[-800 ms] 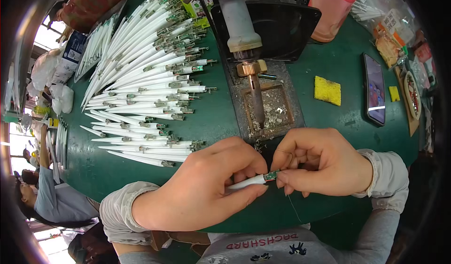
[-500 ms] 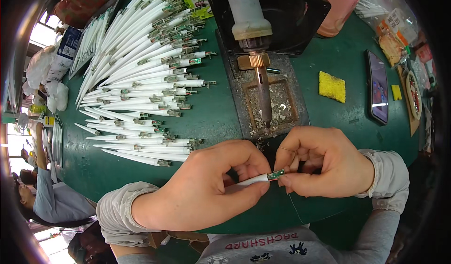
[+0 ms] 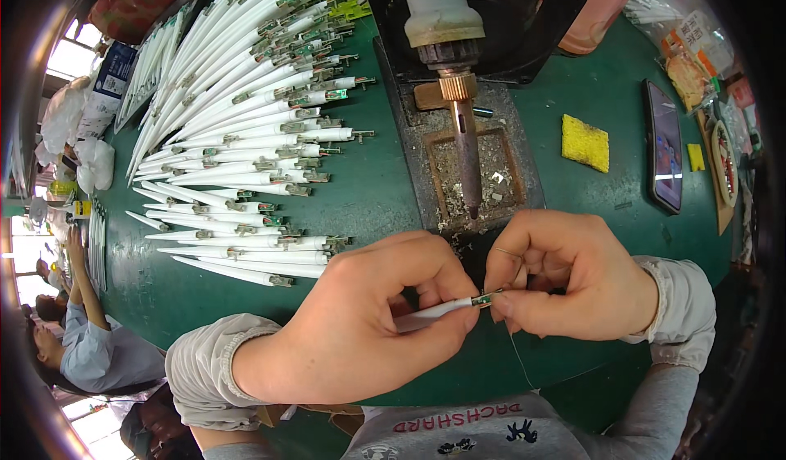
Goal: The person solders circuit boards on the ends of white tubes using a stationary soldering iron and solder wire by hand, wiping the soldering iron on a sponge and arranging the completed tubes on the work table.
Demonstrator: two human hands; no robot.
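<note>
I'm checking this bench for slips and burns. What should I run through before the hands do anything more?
1. White pen-shaped piece gripped: ok, pinched in the left hand.
2. Right hand at the small green circuit board: ok, fingertips at its end.
3. Thin wire in the right hand: ok, trailing below the fingers.
4. Soldering iron apart from the hands: ok, though its tip points their way.
5. Iron's heat: cannot tell.
6. Tray free of scraps: not ok, bits litter it.
</note>
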